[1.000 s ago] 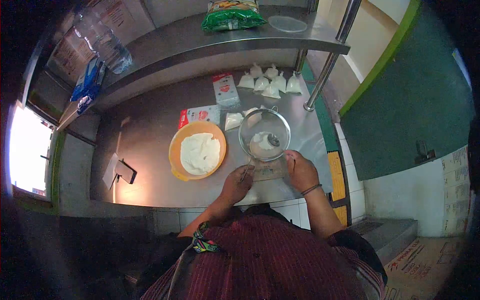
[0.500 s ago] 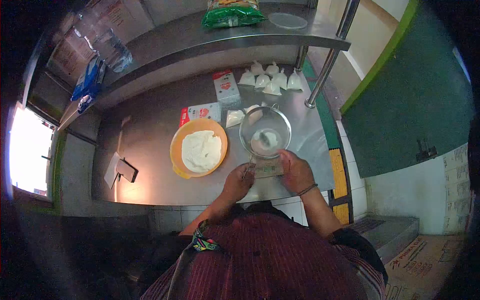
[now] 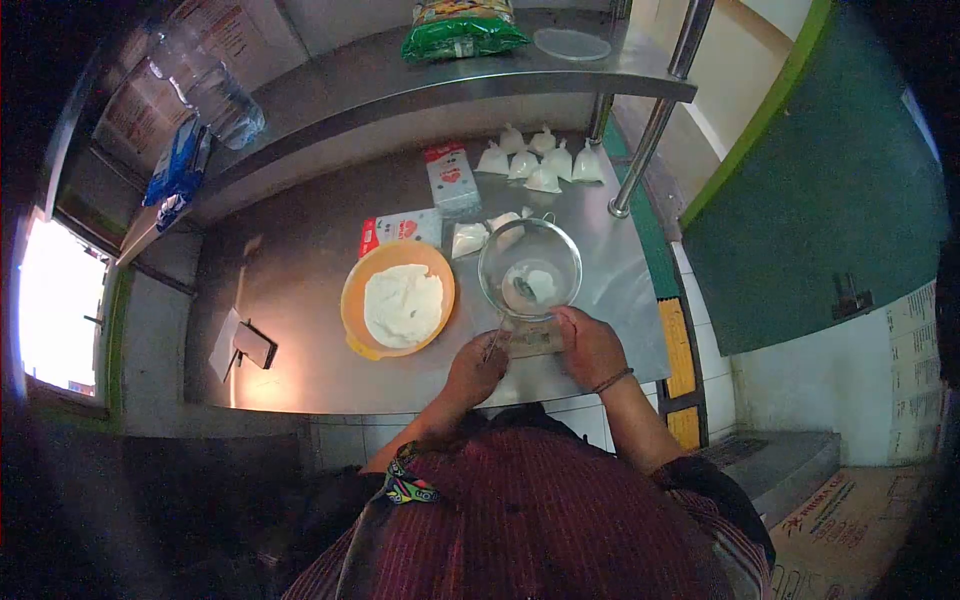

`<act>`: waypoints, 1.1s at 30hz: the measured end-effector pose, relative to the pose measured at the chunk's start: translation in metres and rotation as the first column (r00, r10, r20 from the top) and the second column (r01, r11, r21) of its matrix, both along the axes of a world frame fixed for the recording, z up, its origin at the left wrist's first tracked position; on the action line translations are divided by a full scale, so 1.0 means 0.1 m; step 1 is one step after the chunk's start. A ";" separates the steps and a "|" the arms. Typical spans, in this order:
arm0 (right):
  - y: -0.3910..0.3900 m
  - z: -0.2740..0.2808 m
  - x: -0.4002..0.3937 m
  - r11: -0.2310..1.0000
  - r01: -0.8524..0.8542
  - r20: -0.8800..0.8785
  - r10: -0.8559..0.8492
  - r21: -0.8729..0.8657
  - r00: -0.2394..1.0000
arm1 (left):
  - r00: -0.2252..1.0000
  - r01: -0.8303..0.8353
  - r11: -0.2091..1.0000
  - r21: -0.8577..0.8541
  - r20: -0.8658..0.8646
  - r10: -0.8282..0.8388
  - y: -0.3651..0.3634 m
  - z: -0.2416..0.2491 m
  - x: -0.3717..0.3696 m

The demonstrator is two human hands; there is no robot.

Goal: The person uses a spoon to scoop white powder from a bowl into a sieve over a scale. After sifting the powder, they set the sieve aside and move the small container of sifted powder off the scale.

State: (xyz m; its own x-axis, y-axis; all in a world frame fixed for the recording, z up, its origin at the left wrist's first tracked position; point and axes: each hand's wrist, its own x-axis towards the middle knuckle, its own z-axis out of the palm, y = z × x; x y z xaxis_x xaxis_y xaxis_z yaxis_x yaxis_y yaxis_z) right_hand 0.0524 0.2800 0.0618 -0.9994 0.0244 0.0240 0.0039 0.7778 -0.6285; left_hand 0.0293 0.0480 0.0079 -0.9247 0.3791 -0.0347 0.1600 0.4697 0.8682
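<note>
Over the steel table (image 3: 300,300), the left hand (image 3: 475,367) is closed round the handle (image 3: 499,334) of the sieve (image 3: 530,243) and the right hand (image 3: 594,350) meets its rim (image 3: 580,268) at five o'clock, pinch unclear, apparently for steadiness, the sieve lying at one o'clock from the left grip and eleven from the right.

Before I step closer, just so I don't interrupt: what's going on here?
A person's left hand grips the handle of a round metal mesh sieve, with the right hand at its rim. White powder shows inside the rim. On the shiny metal table, a round orange bowl of similar powder sits to the sieve's left, and small white-filled clear plastic bags stand farther back.
</note>
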 end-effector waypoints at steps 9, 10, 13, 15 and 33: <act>0.08 -0.03 -0.07 0.999 0.025 -0.124 -0.019 0.046 0.992 | 0.985 -0.057 0.995 0.079 0.168 0.043 -0.01 -0.05 -0.01; 0.05 -0.02 -0.05 0.999 -0.022 -0.072 0.025 0.041 0.997 | 0.999 -0.034 0.997 0.064 -0.029 0.036 -0.01 -0.14 -0.01; 0.04 0.01 -0.02 0.998 -0.066 -0.045 0.066 0.013 0.997 | 0.999 -0.040 0.996 0.083 0.033 0.038 -0.01 -0.12 -0.02; 0.03 0.02 -0.02 0.998 -0.065 -0.073 0.064 -0.009 0.995 | 0.957 -0.077 0.991 0.112 0.287 0.042 -0.02 -0.05 -0.01; 0.16 -0.02 -0.02 1.000 0.009 -0.227 -0.008 0.002 0.974 | 0.999 0.009 0.999 0.047 -0.048 -0.006 -0.03 -0.16 0.00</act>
